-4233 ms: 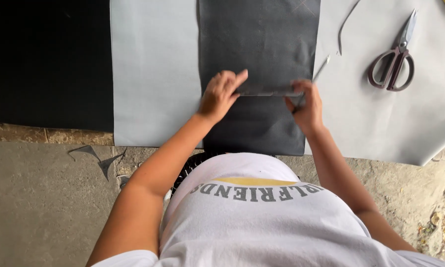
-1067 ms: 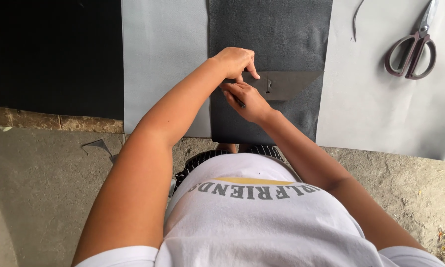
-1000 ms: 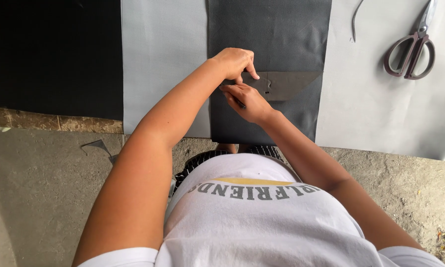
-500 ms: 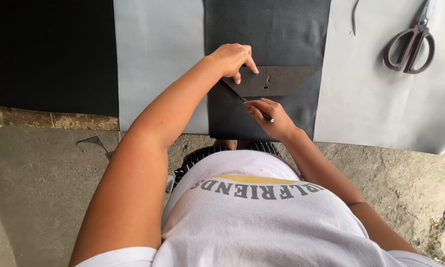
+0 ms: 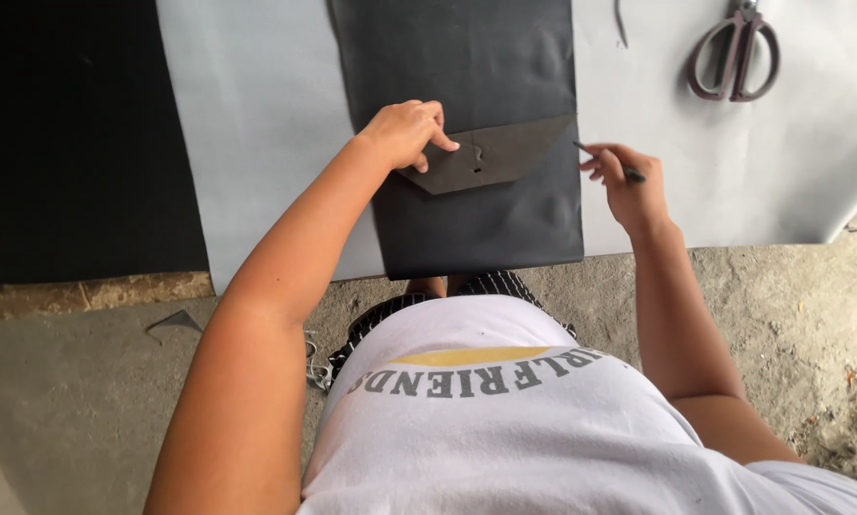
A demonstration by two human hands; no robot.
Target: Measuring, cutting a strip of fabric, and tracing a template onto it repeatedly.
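Beyond both hands, a wide pale grey sheet (image 5: pixel 257 143) covers the ground, running out to the left of the left hand and to the right of the right one. Far left of the left hand lies a large black sheet (image 5: pixel 76 143), just beside the grey one. Under and between the hands, a dark grey strip of material (image 5: pixel 467 67) lies on top of the pale sheet, its near edge reaching toward the person's body. On that strip, under the left hand's fingers, sits a dark pattern piece (image 5: pixel 495 153) with a pointed lower edge and a small slot near its middle. Well up and to the right of the right hand rest scissors (image 5: pixel 736 57) with dark reddish handles.

The left hand (image 5: pixel 405 132) is pressed down on the pattern piece's left end, fingers bent, holding it flat. The right hand (image 5: pixel 624 181) is just off the strip's right edge, pinching a thin marking tool (image 5: pixel 605 160) between thumb and fingers, its tip pointing toward the pattern piece's right corner without touching it.
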